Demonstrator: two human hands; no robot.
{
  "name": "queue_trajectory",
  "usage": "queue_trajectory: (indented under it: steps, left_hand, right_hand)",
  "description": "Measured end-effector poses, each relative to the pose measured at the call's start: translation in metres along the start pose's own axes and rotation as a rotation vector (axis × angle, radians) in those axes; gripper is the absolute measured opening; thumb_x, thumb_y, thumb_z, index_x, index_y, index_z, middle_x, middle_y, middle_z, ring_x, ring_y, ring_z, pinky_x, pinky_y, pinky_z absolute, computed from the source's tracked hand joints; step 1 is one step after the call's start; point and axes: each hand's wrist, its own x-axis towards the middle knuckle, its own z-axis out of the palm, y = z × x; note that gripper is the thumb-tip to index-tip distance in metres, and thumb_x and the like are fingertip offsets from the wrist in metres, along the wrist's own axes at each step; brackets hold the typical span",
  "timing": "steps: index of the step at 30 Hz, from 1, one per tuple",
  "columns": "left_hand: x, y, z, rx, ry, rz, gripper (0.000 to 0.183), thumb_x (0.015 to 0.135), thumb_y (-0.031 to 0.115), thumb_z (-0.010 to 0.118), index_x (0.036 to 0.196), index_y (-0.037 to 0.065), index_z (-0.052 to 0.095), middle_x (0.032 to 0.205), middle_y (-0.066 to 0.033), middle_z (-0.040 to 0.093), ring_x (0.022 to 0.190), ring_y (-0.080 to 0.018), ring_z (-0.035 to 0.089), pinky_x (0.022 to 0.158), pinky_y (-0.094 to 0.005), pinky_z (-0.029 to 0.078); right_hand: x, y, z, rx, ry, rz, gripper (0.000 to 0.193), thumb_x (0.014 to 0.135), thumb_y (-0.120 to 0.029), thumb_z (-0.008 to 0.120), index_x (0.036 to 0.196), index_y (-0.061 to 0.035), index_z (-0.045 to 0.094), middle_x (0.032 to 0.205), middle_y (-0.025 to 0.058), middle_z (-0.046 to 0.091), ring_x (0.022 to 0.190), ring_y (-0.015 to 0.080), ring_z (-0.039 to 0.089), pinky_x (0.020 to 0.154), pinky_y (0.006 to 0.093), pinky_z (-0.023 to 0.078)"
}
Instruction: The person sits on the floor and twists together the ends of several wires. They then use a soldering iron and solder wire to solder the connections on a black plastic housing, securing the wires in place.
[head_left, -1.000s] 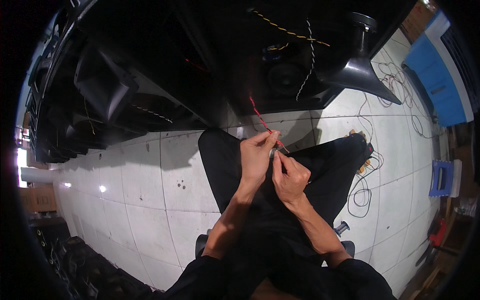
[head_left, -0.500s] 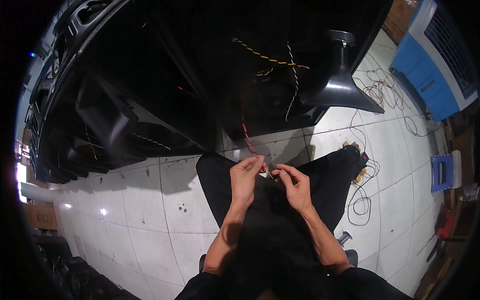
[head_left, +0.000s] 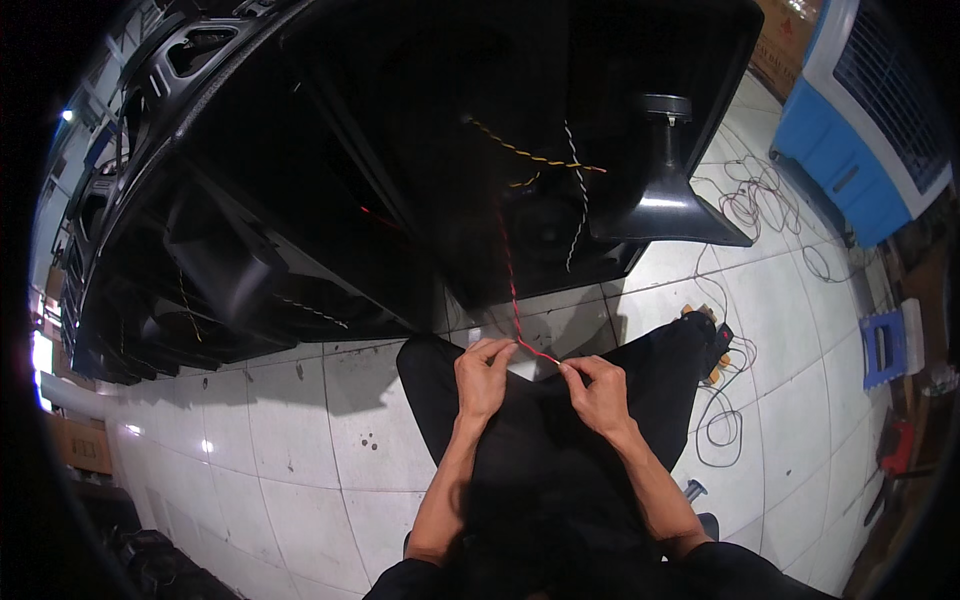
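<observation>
A red and black twisted wire (head_left: 510,270) comes out of the dark inside of a black speaker cabinet (head_left: 400,110) and hangs down toward my lap. Where it bends, the fingertips of my left hand (head_left: 482,380) are pinched on it. From there a red stretch runs right to my right hand (head_left: 598,392), whose thumb and finger grip it near its end. A yellow and black twisted wire (head_left: 540,158) and a white and black twisted wire (head_left: 580,200) dangle inside the cabinet, untouched.
A black horn (head_left: 675,205) sits at the cabinet's right edge. More black cabinets stand at left. On the tiled floor (head_left: 290,440) to the right lie tangled cables (head_left: 755,200) and a power strip (head_left: 715,345), beside a blue air cooler (head_left: 850,150) and a blue stool (head_left: 884,347).
My right hand has moved down and right, drawing the wire's end away from my left hand. My left hand has shifted slightly down. The whole view has tilted a little.
</observation>
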Motion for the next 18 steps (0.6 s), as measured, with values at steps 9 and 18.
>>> queue_trajectory:
  steps: [9, 18]
  left_hand:
    - [0.032, 0.003, 0.002, 0.194, 0.127, 0.01, 0.034, 0.09, 0.019, 0.068, 0.117, -0.002, 0.068, 0.116, -0.0194, 0.068, 0.106, -0.0351, 0.064, 0.095, -0.0393, 0.048]
    - [0.137, 0.148, 0.026, -0.997, -0.157, -0.17, 0.033, 0.097, 0.023, 0.066, 0.111, -0.007, 0.064, 0.102, -0.0159, 0.071, 0.09, -0.0209, 0.069, 0.084, -0.0326, 0.056]
  right_hand:
    - [-0.02, 0.017, -0.042, 0.108, 0.209, 0.338, 0.017, 0.09, -0.013, 0.069, 0.095, 0.0029, 0.073, 0.081, 0.013, 0.073, 0.072, 0.0185, 0.069, 0.069, 0.0307, 0.052]
    - [-0.02, -0.017, -0.046, 0.196, 0.179, 0.291, 0.019, 0.091, -0.014, 0.069, 0.098, 0.0037, 0.073, 0.084, 0.0128, 0.073, 0.076, 0.0156, 0.067, 0.07, 0.0283, 0.051]
